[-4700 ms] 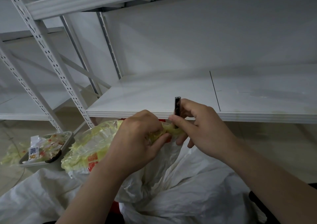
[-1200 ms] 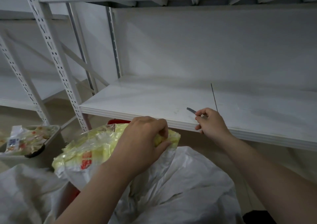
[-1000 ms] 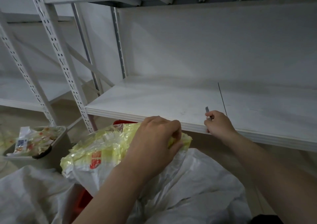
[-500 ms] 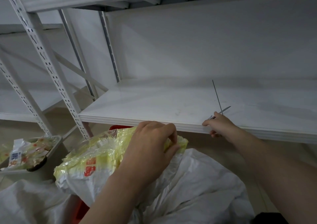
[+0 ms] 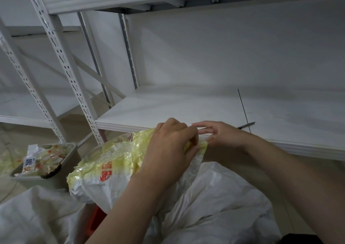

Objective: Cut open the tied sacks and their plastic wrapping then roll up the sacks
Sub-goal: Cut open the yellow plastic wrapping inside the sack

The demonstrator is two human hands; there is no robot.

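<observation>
Returning from the shelf (image 5: 168,111), where the blade (image 5: 246,125) is now lying, the right hand (image 5: 224,135) is reaching with loosely spread fingers (image 5: 201,125) for the plastic wrapping (image 5: 112,161). The left hand (image 5: 171,150) is gripping its end above the sack (image 5: 214,197). Cutting is probably giving way to pulling the wrapping open.

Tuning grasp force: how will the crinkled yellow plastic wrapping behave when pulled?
Likely floppy: the crinkled yellow plastic wrapping bunches and creases under the gripping left hand. Probably light and slippery, since the film looks thin and glossy.
</observation>
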